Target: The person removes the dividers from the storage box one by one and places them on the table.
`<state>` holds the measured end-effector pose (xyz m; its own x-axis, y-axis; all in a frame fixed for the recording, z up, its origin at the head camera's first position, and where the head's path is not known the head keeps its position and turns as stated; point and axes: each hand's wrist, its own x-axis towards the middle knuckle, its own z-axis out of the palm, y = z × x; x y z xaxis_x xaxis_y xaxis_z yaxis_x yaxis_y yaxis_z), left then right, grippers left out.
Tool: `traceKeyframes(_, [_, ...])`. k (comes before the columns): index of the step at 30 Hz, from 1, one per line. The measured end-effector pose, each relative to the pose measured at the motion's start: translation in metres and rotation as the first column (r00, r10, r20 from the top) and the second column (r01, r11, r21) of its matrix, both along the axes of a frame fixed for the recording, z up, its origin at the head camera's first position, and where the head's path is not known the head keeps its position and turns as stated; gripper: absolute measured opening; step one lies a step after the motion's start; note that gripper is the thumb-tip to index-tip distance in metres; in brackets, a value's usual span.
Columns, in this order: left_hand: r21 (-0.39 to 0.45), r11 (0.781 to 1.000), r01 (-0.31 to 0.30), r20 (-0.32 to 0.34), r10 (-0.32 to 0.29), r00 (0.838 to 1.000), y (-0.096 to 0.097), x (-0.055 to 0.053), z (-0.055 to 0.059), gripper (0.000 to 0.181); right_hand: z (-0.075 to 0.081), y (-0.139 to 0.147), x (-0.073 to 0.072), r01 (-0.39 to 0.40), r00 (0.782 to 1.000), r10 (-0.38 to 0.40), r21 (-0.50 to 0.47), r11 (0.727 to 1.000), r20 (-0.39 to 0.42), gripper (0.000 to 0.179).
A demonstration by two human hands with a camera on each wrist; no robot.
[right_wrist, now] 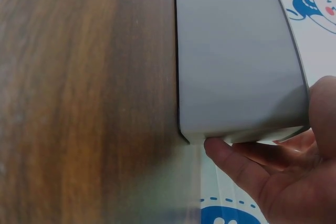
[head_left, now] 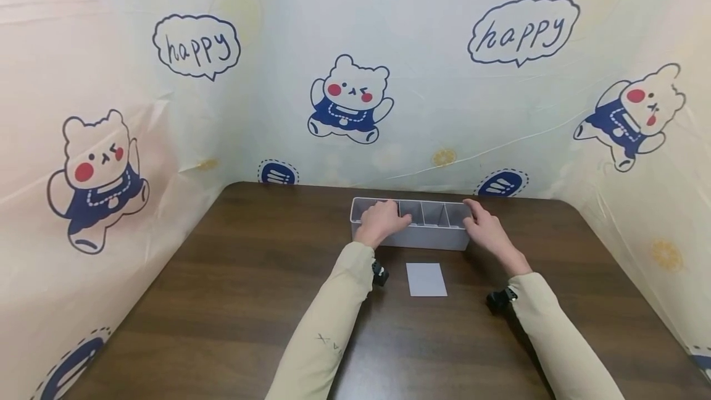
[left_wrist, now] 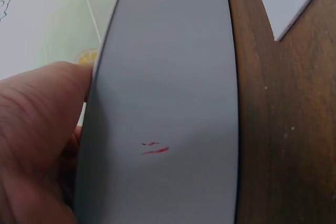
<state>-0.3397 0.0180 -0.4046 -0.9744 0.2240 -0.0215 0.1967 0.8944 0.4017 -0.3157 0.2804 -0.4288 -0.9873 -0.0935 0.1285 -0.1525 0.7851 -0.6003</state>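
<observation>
A long grey divided storage box with several open compartments stands toward the back of the table. My left hand reaches over its front rim on the left side, thumb extended to the right along the rim. Its other fingertips are hidden inside the box, and I cannot tell whether they hold anything. In the left wrist view, that hand lies along the rim beside the grey wall, which bears small red marks. My right hand grips the box's right end. The right wrist view shows its fingers against the end wall.
A white square card lies flat on the brown wooden table, in front of the box and between the forearms. A patterned cloth backdrop with cartoon bears surrounds the table's back and sides. Both wrists carry black cameras.
</observation>
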Motion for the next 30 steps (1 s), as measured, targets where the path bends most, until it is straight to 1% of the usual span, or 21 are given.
traceKeyframes(4, [0.021,1.000,-0.006,0.019,0.005,1.000,-0.0024,-0.0016,-0.0021,0.040,-0.0008,-0.0010,-0.0008,-0.001,1.000,0.001,0.000,1.000,-0.006,0.051])
traceKeyframes(10, [0.015,1.000,0.019,0.013,-0.019,1.000,-0.0031,-0.0055,-0.0056,0.044,-0.0017,-0.0006,-0.0005,0.002,1.000,-0.002,-0.003,1.000,0.003,0.051])
traceKeyframes(20, [-0.024,0.999,0.030,-0.038,-0.031,0.999,-0.0028,-0.0042,-0.0085,0.046,-0.0027,-0.0001,-0.0006,0.002,1.000,-0.002,-0.008,1.000,0.014,0.051])
traceKeyframes(30, [-0.061,0.997,0.035,-0.097,-0.041,0.994,-0.0028,-0.0010,-0.0103,0.053,-0.0014,-0.0002,-0.0012,-0.004,1.000,0.004,-0.020,1.000,0.022,0.052])
